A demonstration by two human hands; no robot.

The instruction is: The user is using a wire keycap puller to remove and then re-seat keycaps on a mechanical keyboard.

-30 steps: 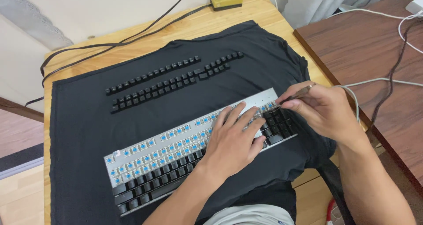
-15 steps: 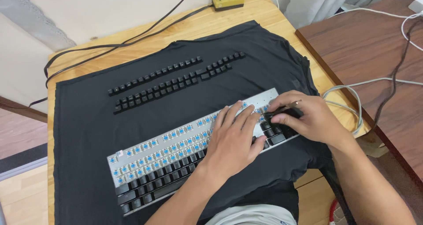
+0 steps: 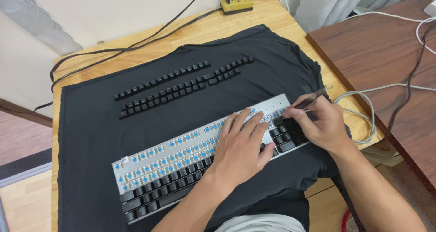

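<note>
Left hand (image 3: 240, 148) lies flat, fingers spread, pressing on the keyboard (image 3: 200, 161), which sits on the dark cloth (image 3: 91, 136) covering the surface. Right hand (image 3: 318, 125) pinches a thin tool (image 3: 311, 100) over the keyboard's right end, with pulled keys (image 3: 181, 84) lined up beyond.
</note>
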